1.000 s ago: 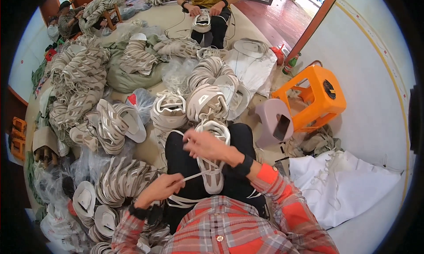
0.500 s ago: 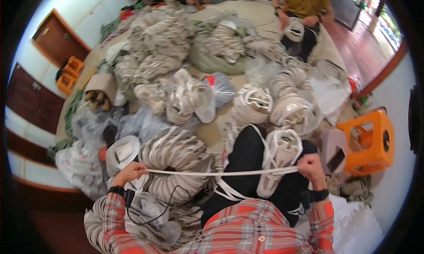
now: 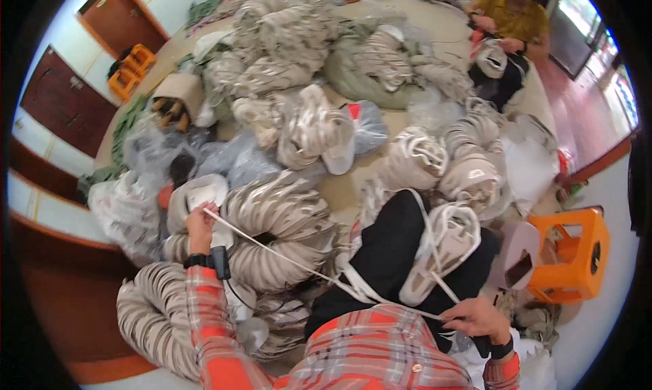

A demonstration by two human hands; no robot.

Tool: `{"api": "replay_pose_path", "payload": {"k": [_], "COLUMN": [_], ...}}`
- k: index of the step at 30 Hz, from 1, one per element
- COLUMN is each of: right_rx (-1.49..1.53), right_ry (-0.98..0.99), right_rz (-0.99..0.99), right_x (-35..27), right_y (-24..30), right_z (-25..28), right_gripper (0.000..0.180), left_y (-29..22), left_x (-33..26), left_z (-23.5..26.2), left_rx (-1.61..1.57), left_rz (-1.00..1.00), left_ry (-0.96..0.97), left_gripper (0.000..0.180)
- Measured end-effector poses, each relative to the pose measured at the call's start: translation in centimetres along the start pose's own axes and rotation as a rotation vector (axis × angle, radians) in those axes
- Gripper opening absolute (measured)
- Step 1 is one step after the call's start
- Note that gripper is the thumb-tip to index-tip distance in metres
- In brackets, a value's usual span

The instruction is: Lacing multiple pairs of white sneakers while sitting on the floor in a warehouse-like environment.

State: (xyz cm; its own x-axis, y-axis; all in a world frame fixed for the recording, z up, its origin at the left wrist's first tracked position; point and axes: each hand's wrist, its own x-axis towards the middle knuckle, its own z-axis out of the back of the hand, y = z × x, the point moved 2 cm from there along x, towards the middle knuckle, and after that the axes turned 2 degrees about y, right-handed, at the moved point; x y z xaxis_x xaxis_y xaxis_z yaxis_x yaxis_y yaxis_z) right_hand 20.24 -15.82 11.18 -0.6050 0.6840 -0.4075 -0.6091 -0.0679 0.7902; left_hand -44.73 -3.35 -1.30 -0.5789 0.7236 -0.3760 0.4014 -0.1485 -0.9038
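A beige and white shoe upper (image 3: 445, 251) rests across my lap on the black trousers, with white lace on it. My left hand (image 3: 201, 226), stretched out to the left, pinches one end of a long white shoelace (image 3: 272, 249). The lace runs slanting down across my lap, where several white loops lie. Near my right hip, my right hand (image 3: 477, 319) has its thumb and fingers closed on the lace; one strand leads from there up to the shoe upper. Beneath my left hand is a pale rounded piece (image 3: 207, 192) beside a coiled stack of beige shoe parts (image 3: 278, 227).
An orange stool (image 3: 574, 254) and a pink stool with a phone (image 3: 521, 271) on it stand at the right. Bundles of beige shoe uppers (image 3: 316, 128) and plastic bags (image 3: 238, 162) cover the floor ahead. A co-worker (image 3: 509, 23) sits at the far right, handling a shoe upper.
My left hand has risen away from me, and my right hand has dropped toward my right hip. The lace, level and taut before, now slants down over my lap. The whole view has shifted.
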Motion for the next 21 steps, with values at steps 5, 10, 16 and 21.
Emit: {"api": "replay_pose_path", "payload": {"k": [5,10,16,21], "right_rx": [-0.021,0.506,0.409,0.621], "right_ry": [0.328,-0.384,-0.383,-0.342], "right_rz": [0.187,-0.313,-0.398,-0.397], "right_x": [0.8,6.6,7.3,7.3], "right_y": [-1.7,-1.9,-2.4,-2.1], "right_z": [-3.7,-2.3,-3.4,-2.9], "right_gripper": [0.021,0.023,0.034,0.037], "left_y": [3.4,12.4,16.1,16.6], "left_x": [-8.1,-26.3,-30.6,-30.8], "left_z": [-15.4,-26.5,-28.1,-28.9], "left_rx": [0.139,0.79,1.116,1.187], "left_rz": [-0.181,0.041,-0.517,-0.593], "left_ry": [0.564,1.229,1.233,1.194], "left_gripper": [0.025,0.011,0.015,0.016]}}
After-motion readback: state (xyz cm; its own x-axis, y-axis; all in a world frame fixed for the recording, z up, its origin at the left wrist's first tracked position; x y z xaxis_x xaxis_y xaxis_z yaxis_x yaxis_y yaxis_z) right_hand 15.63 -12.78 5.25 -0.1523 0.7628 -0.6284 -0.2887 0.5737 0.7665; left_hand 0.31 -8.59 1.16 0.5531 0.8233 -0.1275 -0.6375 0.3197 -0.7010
